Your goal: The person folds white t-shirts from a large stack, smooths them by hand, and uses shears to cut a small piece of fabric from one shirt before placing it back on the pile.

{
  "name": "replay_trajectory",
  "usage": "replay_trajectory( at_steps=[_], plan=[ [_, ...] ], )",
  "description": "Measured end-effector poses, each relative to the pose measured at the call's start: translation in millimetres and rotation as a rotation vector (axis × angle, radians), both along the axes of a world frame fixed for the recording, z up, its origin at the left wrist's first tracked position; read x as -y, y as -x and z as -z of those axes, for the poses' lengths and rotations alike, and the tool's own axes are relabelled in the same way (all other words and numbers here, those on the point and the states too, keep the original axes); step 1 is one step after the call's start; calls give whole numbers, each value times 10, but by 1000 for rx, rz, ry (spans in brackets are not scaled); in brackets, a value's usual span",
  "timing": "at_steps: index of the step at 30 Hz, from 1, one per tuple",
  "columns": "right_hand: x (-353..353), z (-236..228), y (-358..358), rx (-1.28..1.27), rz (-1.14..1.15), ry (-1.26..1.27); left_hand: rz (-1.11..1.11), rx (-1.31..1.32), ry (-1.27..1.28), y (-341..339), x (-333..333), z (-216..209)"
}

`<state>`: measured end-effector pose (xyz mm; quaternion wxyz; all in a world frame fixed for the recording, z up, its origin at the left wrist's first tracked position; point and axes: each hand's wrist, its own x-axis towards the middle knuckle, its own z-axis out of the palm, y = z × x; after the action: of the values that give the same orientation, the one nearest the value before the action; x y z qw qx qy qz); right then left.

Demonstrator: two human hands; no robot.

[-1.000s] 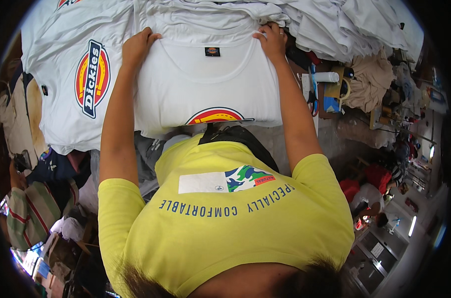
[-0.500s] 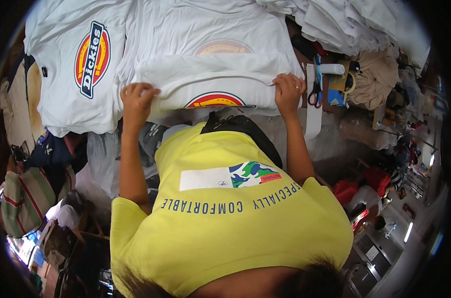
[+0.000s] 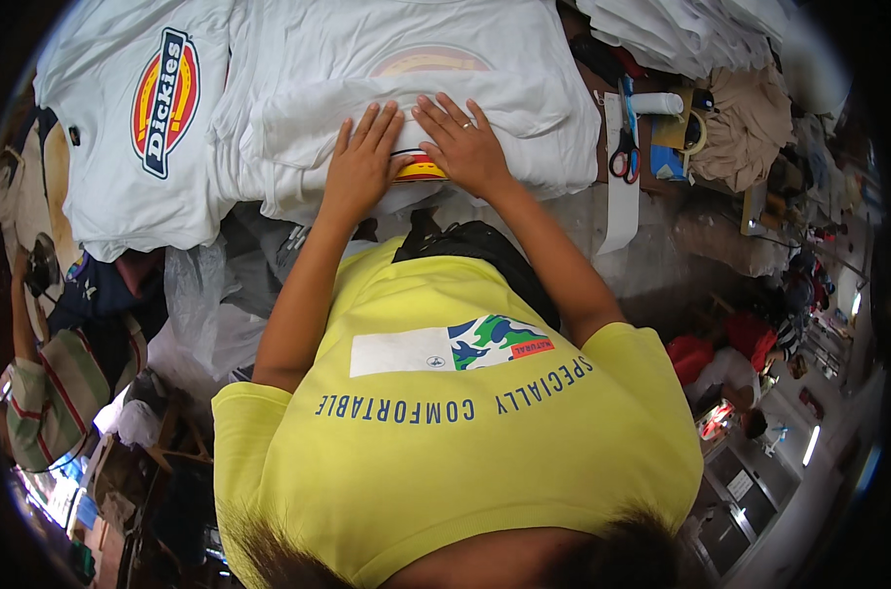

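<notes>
Both hands are laid flat, palms down and fingers loosely spread, gripping nothing: the left hand [image 3: 363, 162] and the right hand [image 3: 463, 147] press on the folded white shirt [image 3: 298, 133], their fingertips near each other and angled inward. A ring [image 3: 467, 125] sits on a finger of the right hand. The folded white shirt lies directly under the hands, its bulk running out toward 9 and 3 o'clock, and part of a red and yellow print [image 3: 421, 171] shows in the gap between the two hands.

At 12 o'clock, just beyond the fold, a pale print [image 3: 430, 61] shows faintly in the white cloth. At 9 o'clock lies a second white shirt [image 3: 92, 147], spread out, with a full red, yellow and navy emblem [image 3: 165, 103].

At 3 o'clock, past the cloth, scissors [image 3: 624, 162] with dark and red handles rest on a long white strip [image 3: 619, 228]; near them are a white roll [image 3: 658, 103] and a tape roll [image 3: 697, 133], then a heap of beige cloth [image 3: 745, 128]. White garments [image 3: 661, 37] are piled at 2 o'clock.

At 6 o'clock is the wearer's yellow T-shirt [image 3: 465, 442]. At 8 o'clock hangs a clear plastic bag [image 3: 195, 294], and farther out, a co-worker in a striped top [image 3: 67, 393].
</notes>
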<state>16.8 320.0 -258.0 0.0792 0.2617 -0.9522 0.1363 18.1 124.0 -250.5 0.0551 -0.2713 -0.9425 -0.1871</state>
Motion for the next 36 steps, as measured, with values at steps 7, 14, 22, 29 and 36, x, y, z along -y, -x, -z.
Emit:
replay_trajectory(
  at_steps=[7,14,22,29,36],
  plan=[
    [-489,57,-139,-61,356,-145,-195,-29,113,-170,200,129],
    [-670,35,-160,26,326,97,-233,-15,123,-277,421,105],
    [-1351,-386,-125,45,437,359,-440,-231,-87,-221,1135,-164],
    [-1341,-438,417,176,368,97,-70,3,-17,482,1246,-339],
    [-1295,-165,918,133,561,992,-433,1,-824,1057,945,-411]
  ],
)
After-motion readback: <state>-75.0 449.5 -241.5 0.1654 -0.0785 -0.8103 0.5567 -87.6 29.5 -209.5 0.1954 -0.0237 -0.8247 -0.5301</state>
